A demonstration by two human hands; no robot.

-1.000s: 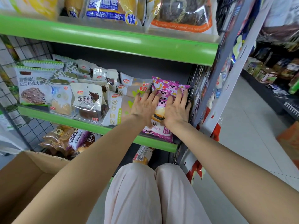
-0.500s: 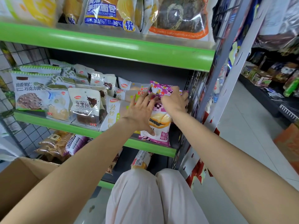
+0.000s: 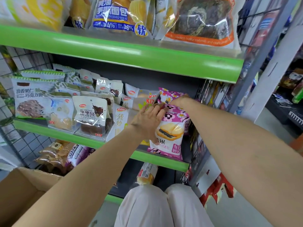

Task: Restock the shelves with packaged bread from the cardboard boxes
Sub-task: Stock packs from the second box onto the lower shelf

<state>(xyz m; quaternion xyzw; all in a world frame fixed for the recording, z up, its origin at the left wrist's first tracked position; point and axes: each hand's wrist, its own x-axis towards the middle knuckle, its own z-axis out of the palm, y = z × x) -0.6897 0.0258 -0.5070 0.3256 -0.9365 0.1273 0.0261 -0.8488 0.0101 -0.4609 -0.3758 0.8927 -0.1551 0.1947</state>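
Bread packs in pink flowered wrap (image 3: 170, 128) stand at the right end of the middle shelf (image 3: 164, 159), front pack upright just behind the green shelf lip, at least one more pack of the same print behind it. Left hand (image 3: 147, 118) lies flat against the front pack's left side and upper face, fingers spread, pressing rather than gripping. Right hand (image 3: 180, 99) reaches over the top edge of the pink packs; its fingers are hidden behind the wrap, so I cannot tell how far closed it is or whether it holds a pack.

Handling, judged: light, puffy, air-filled film bag, soft bun inside that dents if squeezed; the film looks glossy and likely slippery. Best held by the crimped top seam or cradled flat by both sides, not pinched at the middle.

Long axis runs vertical, top seam up, printed face toward the aisle, leaning slightly back. Cardboard box (image 3: 24, 185) sits low left of the shelf; its contents are not visible.
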